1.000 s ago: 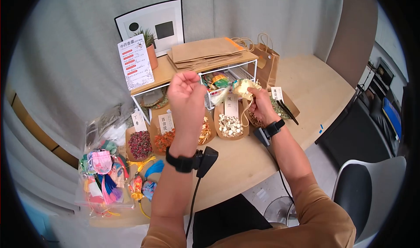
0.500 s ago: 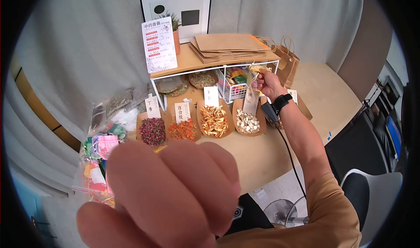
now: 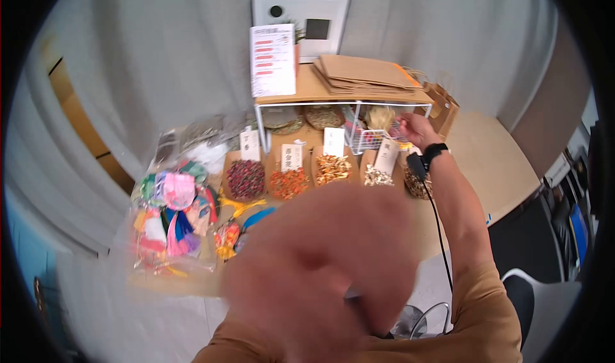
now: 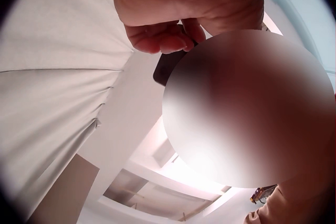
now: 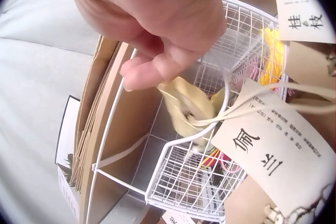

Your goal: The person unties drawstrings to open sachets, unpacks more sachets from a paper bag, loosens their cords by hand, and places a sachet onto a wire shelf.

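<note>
My right hand (image 3: 416,130) reaches under the shelf at the white wire basket (image 5: 184,179). Its curled fingers (image 5: 149,71) meet the edge of a pale yellow drawstring pouch (image 5: 189,111), which hangs just below them over the basket. Its cords (image 5: 273,103) trail across a card label (image 5: 283,155). Large and blurred, my left hand (image 3: 320,267) is raised close before the head camera. In the left wrist view its fingers (image 4: 168,44) are curled, with a dark rounded-corner object (image 4: 164,69) behind them. Nothing shows in its grasp.
Paper trays of dried red buds (image 3: 245,180), orange petals (image 3: 289,182) and pale slices (image 3: 378,175) line the shelf's front, each with a label. Flat kraft bags (image 3: 365,71) lie on top. A plastic bag of colourful pouches (image 3: 176,219) lies on the table's left.
The right hand has carried the yellow pouch back under the shelf to the basket. The left hand has come up from over the table to near the head camera, and the view has shifted.
</note>
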Tool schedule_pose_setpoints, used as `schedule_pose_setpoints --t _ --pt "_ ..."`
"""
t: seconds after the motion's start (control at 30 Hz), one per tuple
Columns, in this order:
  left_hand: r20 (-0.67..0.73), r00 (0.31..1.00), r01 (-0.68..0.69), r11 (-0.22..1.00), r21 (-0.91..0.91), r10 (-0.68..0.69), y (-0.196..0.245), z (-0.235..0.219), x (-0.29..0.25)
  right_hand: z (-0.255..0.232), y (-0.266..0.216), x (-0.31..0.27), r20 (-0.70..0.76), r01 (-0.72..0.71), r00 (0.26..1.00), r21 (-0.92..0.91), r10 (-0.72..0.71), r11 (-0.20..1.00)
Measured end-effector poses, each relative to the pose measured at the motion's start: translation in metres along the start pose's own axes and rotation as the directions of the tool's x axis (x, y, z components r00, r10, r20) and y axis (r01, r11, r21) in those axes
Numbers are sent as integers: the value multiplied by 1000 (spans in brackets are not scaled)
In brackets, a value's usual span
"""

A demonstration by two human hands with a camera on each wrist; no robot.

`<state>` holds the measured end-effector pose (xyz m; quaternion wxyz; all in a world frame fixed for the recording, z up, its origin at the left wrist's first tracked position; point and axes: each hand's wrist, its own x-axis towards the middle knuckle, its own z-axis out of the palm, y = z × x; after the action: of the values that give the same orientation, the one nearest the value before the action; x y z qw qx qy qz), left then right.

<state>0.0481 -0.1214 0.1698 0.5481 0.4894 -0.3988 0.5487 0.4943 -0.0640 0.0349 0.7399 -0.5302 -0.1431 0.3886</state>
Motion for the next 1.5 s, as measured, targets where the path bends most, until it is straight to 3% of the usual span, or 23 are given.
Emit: schedule_pose_setpoints --t 0.1,0.17,0.27,0.3,0.33,0.37,0.4,0.5,0.6,0.63,0.73,0.77,0.8,0.93,1.0,1.07,1.13,1.17,1.23,1.27,1.33,1.4,1.5 --pt "-188 977 -86 993 84 101 -16 1 -4 -14 4 5 10 154 988 -31 -154 988" --pt "-76 995 81 940 333 -59 -7 -8 -1 3 8 -34 -63 346 932 -137 -356 928" --pt "-48 999 18 920 391 1 -21 -1 -6 -1 23 -64 -18 445 895 -52 -446 894" --pt "-61 998 21 913 407 4 -21 4 -7 -15 28 -65 101 395 917 -94 -386 914" --pt "-1 1000 -23 920 390 26 -20 11 -9 -30 31 -67 211 351 924 -143 -318 926" --pt "63 997 -67 929 363 48 -19 18 -10 -21 40 -86 99 352 935 -135 -341 926" --pt "65 997 -69 933 352 49 -15 27 -12 -4 61 -106 -17 493 869 -43 -494 869" --pt "117 918 370 925 89 -379 6 53 -23 -3 73 -148 50 405 909 124 -413 906" --pt "299 839 472 882 19 -455 24 67 -28 -27 78 -143 116 232 953 320 -281 919" --pt "187 898 414 909 -51 -399 19 78 -33 -30 78 -146 84 223 960 343 -267 912" --pt "208 866 465 885 -7 -454 29 75 -38 -34 82 -146 59 212 966 381 -252 900" --pt "285 864 493 814 -306 -416 8 69 -75 -37 83 -146 62 204 968 381 -244 902" --pt "295 860 499 808 -312 -417 15 73 -78 -39 84 -147 50 213 967 385 -251 898" --pt "-97 786 613 790 -6 -610 78 52 -72 -34 83 -156 41 212 970 351 -241 912" --pt "-446 695 675 725 136 -564 92 44 -92 -28 76 -160 73 254 961 136 -266 958" --pt "-536 696 690 652 314 -478 106 11 -119 -25 69 -156 116 283 949 107 -295 953" --pt "-655 621 769 494 405 -431 126 -13 -139 -11 53 -156 192 293 947 -184 -258 938" --pt "-654 622 769 495 404 -431 138 -25 -148 0 41 -160 180 289 952 -278 -246 916" --pt "-747 531 837 383 391 -400 158 -42 -166 13 26 -141 196 325 944 -420 -265 847" --pt "-749 530 838 384 389 -398 166 -47 -172 18 20 -129 214 351 936 -546 -278 761" --pt "-817 438 870 407 280 -375 179 -52 -183 28 13 -101 140 289 954 -663 -264 690" --pt "-827 438 868 404 288 -352 185 -52 -188 28 9 -71 135 295 951 -676 -280 676" --pt "-851 419 883 360 301 -317 190 -53 -198 37 0 -50 105 180 982 -777 -159 603"
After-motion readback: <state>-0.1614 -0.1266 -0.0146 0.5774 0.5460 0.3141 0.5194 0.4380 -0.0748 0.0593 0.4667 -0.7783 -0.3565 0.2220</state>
